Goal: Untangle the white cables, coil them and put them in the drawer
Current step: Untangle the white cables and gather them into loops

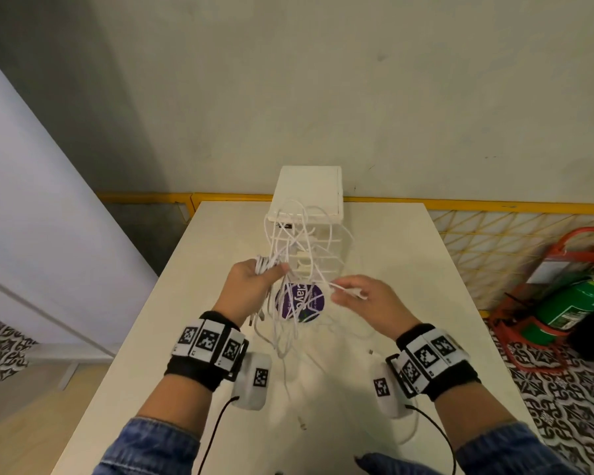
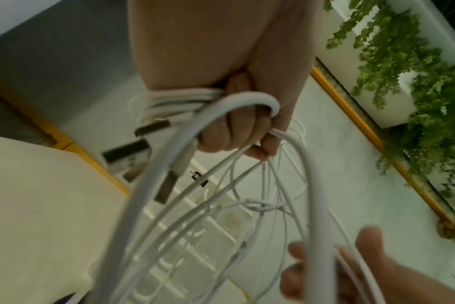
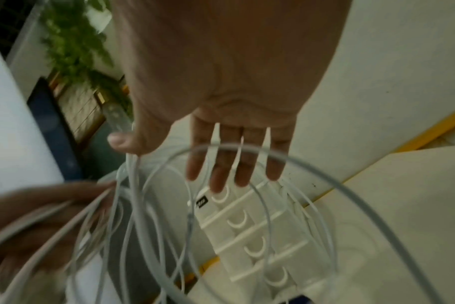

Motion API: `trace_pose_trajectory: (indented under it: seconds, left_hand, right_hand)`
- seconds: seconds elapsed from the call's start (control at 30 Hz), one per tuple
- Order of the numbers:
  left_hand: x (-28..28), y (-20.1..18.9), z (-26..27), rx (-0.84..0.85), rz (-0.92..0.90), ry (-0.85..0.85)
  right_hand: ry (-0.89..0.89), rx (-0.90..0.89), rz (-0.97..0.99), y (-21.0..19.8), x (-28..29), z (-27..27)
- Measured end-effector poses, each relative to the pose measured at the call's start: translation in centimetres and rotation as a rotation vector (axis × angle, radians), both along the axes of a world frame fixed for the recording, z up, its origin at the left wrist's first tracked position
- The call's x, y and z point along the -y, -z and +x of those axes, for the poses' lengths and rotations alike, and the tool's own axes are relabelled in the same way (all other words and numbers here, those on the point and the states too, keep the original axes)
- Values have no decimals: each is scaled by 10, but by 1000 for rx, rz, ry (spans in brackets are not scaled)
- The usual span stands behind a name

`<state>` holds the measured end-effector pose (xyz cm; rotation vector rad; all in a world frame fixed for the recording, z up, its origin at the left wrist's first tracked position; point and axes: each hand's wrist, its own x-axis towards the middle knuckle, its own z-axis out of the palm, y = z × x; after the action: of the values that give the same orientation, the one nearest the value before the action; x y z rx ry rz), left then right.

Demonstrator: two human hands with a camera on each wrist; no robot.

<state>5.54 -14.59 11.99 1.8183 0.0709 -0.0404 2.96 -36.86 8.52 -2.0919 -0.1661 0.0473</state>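
My worry is the knot: if I tug the strand in my right hand [image 1: 360, 299] while my left hand [image 1: 254, 282] keeps the rest bunched, the loops between them could cinch tighter instead of sliding free. The metal plugs [image 2: 153, 127] dangling under my left fist could also snag inside a loop as strands pull through. Hanging ends already trail onto the table [image 1: 391, 255] toward 6 o'clock, and one could slip over the edge.

My left hand is curled tight around a bundle of the white cables [image 1: 288, 241], thumb pressed over them, held in the air at about 10 o'clock from the round purple sticker [image 1: 300, 301]. My right hand, at 3 o'clock from that sticker, is mostly open: four fingers [image 3: 221, 164] straight and spread, thumb and forefinger seemingly pinching one thin strand, though blur makes that uncertain. The white drawer unit [image 1: 307, 200] stands at 12 o'clock, drawers closed.
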Motion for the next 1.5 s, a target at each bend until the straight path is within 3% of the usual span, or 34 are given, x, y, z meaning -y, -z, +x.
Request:
trace_pose_trajectory:
  seconds: [0.07,0.17,0.27,0.37,0.47,0.67,0.8,0.83,0.9,1.0,1.07,1.13,1.3,1.43,1.5]
  left_hand:
    - [-3,-2,2,12,-23,-25]
    - [-13,-4,7,20,-15,-82]
    - [-29,0,10,13,-12,-156]
    - [-42,4,11,-17,-13,-224]
    - [-51,7,11,-35,12,-269]
    - [-62,7,10,-18,24,-367]
    - [-56,4,8,19,97,-279]
    - [-51,2,7,31,127,-227]
    - [-38,-2,5,48,187,-119]
    - [-23,-4,4,40,253,-9]
    - [-18,-5,3,29,255,32]
    - [-14,-4,2,22,241,62]
    - [-14,-5,-1,26,221,97]
    - [-31,-6,4,45,224,-64]
    - [-43,-5,8,47,223,-162]
  right_hand:
    - [-61,-19,3,7,-5,-3]
    - [36,31,72,4,-1,-2]
    - [198,122,185,-2,15,-2]
    - [495,139,284,-1,35,-1]
    - [771,141,205,11,59,0]
    - [1018,-16,32,50,94,-7]
    - [920,-331,-255,62,97,-14]
    - [881,-313,-305,60,92,-12]
    - [740,-22,-310,51,71,-5]
    - [334,411,-291,18,26,5]
    - [93,456,-281,5,0,11]
    - [-5,464,-311,7,-15,16]
    - [78,464,-467,22,-19,19]
    - [289,337,-336,30,3,21]
    - [438,179,-333,40,25,18]
